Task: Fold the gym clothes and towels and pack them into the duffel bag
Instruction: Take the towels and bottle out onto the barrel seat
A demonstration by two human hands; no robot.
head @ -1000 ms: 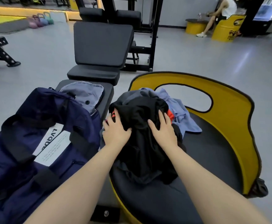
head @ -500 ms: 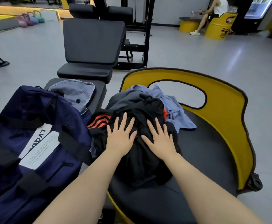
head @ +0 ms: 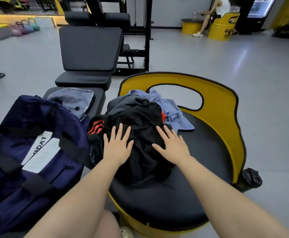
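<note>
A crumpled black garment with red stripes (head: 143, 121) lies heaped on the black seat of a yellow drum chair (head: 219, 107). My left hand (head: 117, 146) presses flat on its left side, fingers spread. My right hand (head: 172, 146) lies flat on its right side, fingers straight. Behind the black garment sit a dark grey piece (head: 121, 104) and a light blue cloth (head: 173, 112). The navy duffel bag (head: 25, 152) with a white label stands to the left on a bench. A grey-blue cloth (head: 73, 100) lies beyond the bag.
A black weight bench (head: 88, 54) stands straight ahead, with a rack behind it. Kettlebells (head: 27, 27) line the far left floor. A person sits on a yellow drum seat (head: 224, 25) at the far right. Grey floor surrounds the chair.
Both hands went from gripping the top of the black garment to lying flat on it, and have spread slightly apart. The striped part now shows at the left.
</note>
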